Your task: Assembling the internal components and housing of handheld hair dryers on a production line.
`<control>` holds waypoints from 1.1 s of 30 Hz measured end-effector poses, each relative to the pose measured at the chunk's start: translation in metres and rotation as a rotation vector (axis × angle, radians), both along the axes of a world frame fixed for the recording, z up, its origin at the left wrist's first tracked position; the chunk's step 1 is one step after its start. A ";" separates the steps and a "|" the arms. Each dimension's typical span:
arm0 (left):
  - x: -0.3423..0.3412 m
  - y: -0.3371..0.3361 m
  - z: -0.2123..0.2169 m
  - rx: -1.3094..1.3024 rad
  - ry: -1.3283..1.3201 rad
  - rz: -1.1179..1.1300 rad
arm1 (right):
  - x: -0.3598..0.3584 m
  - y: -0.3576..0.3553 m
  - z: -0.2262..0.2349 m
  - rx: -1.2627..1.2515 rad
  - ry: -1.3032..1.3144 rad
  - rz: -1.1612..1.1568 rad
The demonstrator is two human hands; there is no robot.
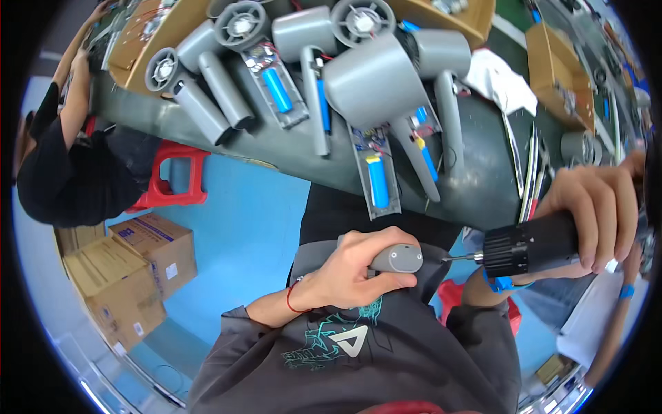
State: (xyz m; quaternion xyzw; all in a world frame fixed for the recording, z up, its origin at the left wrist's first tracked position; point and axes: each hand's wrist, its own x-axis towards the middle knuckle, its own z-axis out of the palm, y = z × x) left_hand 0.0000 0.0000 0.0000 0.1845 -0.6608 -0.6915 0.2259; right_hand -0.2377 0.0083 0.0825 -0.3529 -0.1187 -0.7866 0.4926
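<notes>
My left hand (pixel 348 272), with a red string at its wrist, is closed round a grey handle (pixel 398 260) in front of my chest. The handle's rounded end faces right and shows two small screw spots; my palm hides the rest of the piece. In my right hand (pixel 596 214) is a black cordless screwdriver (pixel 531 245), my fingers wrapped over its body. Its thin metal bit (pixel 460 258) points left at the handle's end, a small gap apart from it.
Several grey blower housings (pixel 376 79) lie on the dark bench (pixel 289 155), some opened with blue batteries (pixel 378 181). Tweezers (pixel 512 152) and a white cloth (pixel 498 79) lie to the right. Cardboard boxes (pixel 114 290) and a red stool (pixel 181 196) stand left, beside a co-worker (pixel 62 159).
</notes>
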 end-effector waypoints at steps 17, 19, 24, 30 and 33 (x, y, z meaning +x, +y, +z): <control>-0.008 0.015 0.000 -0.072 0.010 0.031 | 0.002 0.013 -0.016 0.120 0.033 0.125; -0.008 0.015 -0.001 -0.086 0.014 0.037 | 0.000 0.014 -0.019 0.096 0.033 0.184; -0.008 0.014 -0.002 -0.111 0.030 0.059 | -0.002 0.015 -0.016 0.088 0.113 0.185; -0.007 0.013 -0.002 -0.215 0.012 0.062 | -0.003 0.013 -0.011 0.081 0.251 0.171; -0.007 0.013 0.000 -0.231 -0.017 0.052 | 0.002 0.017 -0.021 0.040 0.158 0.172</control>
